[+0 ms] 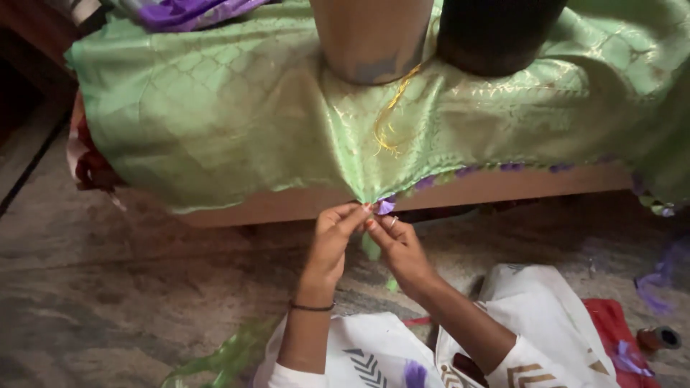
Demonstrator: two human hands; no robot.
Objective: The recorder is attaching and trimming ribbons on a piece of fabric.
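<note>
A light green silky cloth point(237, 108) with a gold woven pattern is draped over a low wooden ledge point(496, 188). Small purple tassels point(512, 167) run along its lower edge. My left hand point(332, 241) pinches the cloth's edge at its lowest point, beside a purple tassel point(386, 207). My right hand point(397, 248), with a ring on one finger, pinches the same spot from the right, fingertips touching the tassel. Loose gold threads point(388, 122) lie on the cloth above my hands.
Two heavy cylinders stand on the cloth, a tan one point(370, 36) and a dark one point(496, 32). Purple fabric point(187, 11) lies at the back left. A red bag point(618, 334) and a thread spool point(660, 338) rest on the stone floor at right.
</note>
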